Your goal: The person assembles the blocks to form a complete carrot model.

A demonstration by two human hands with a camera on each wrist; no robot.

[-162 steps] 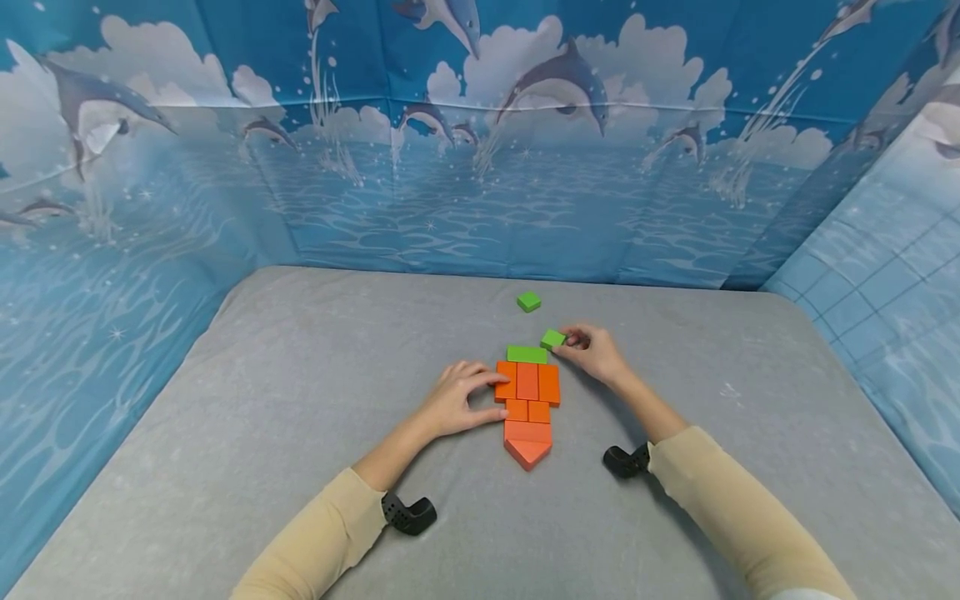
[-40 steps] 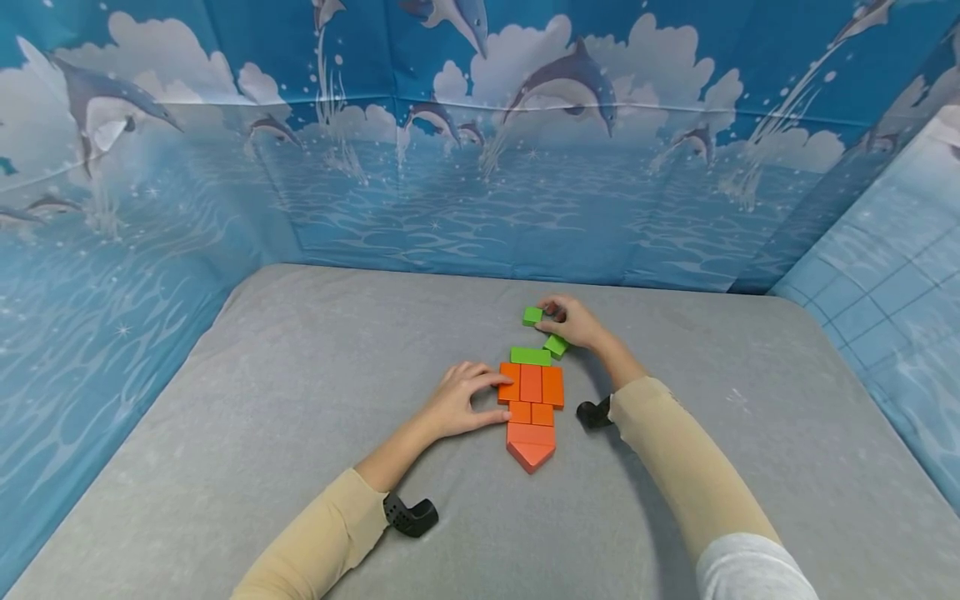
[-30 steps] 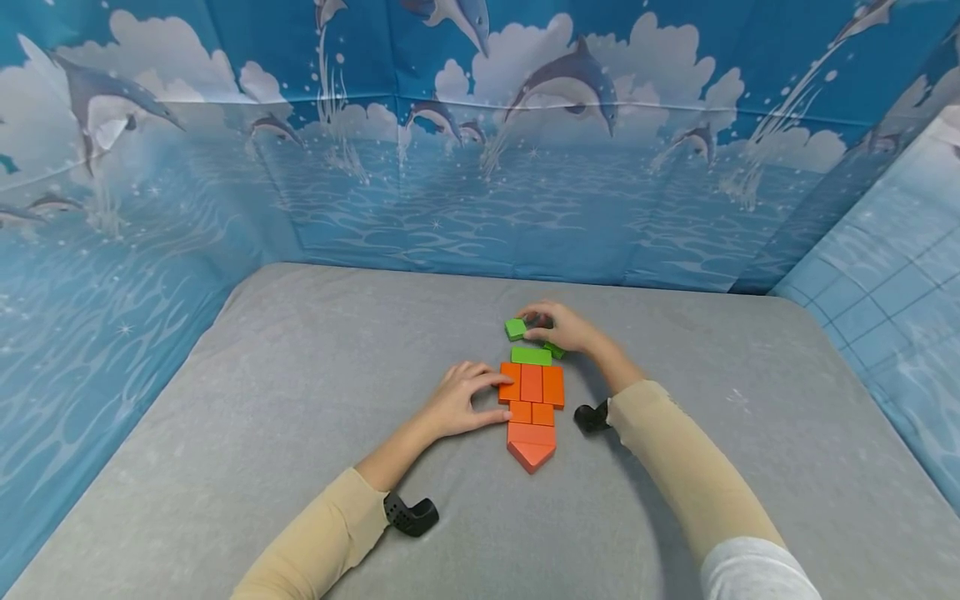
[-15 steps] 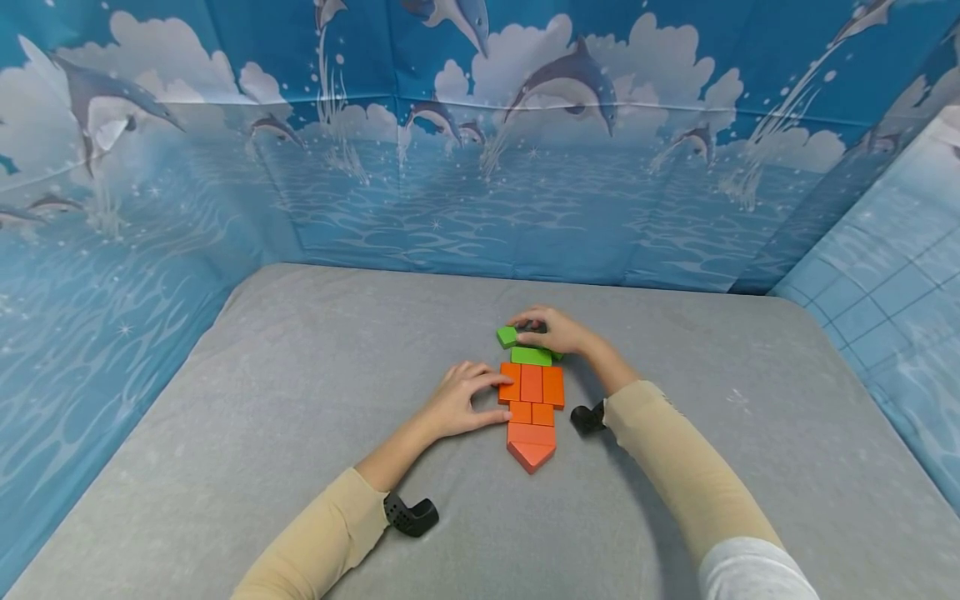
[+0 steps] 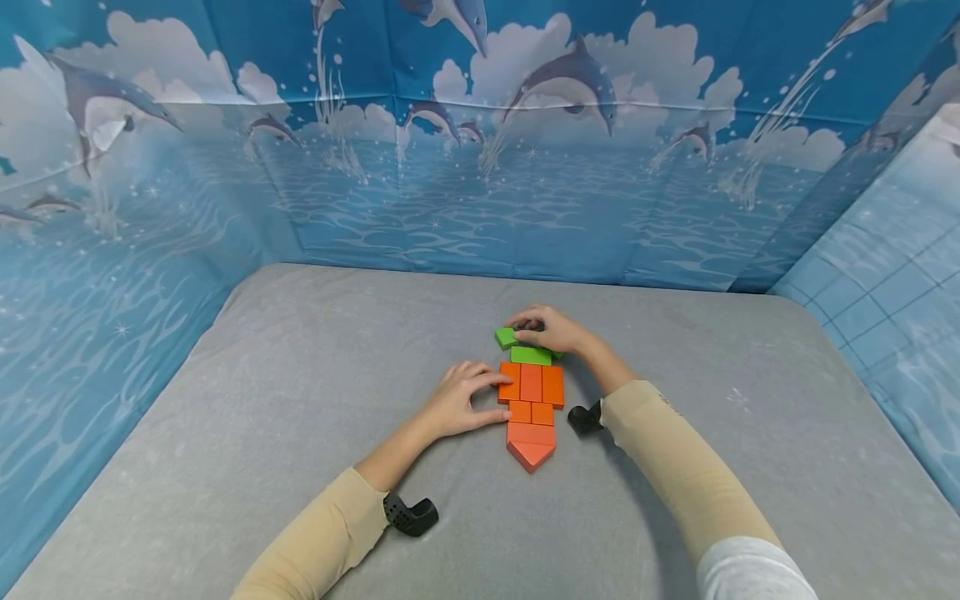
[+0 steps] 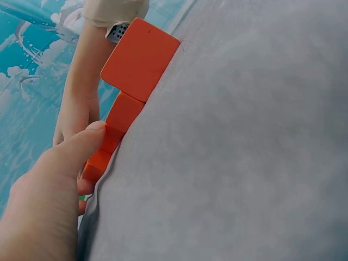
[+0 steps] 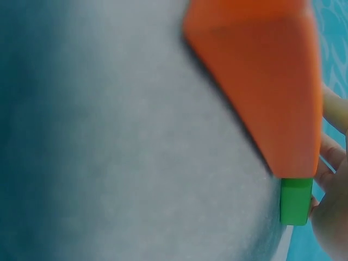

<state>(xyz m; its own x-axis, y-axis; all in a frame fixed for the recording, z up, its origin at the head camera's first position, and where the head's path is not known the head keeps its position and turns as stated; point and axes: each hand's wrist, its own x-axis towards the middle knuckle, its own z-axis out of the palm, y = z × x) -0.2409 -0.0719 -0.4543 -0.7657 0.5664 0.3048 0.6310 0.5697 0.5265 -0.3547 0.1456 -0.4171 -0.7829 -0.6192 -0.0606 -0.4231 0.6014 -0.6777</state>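
Observation:
Flat wooden blocks lie in a rocket-like figure on the table. An orange-red triangle block (image 5: 531,455) is at its near end, then several orange blocks (image 5: 531,383), then a green rectangular block (image 5: 531,356) at the far end. My left hand (image 5: 463,402) rests along the figure's left side, thumb and index finger spread and touching orange blocks. Beyond the green rectangle, my right hand (image 5: 557,330) pinches a small green block (image 5: 506,337) near the figure's far left corner. Another small green block (image 5: 557,356) is mostly hidden beneath that hand, at the far right corner.
Grey cloth covers the table (image 5: 337,350). A blue dolphin-print curtain (image 5: 450,208) stands behind it and along both sides. Black wrist devices (image 5: 411,515) sit below both forearms, the right one close to the figure's right side.
My right hand first set one green block at the far right corner. It then took the other green block and brought it left and nearer. The left hand has stayed put.

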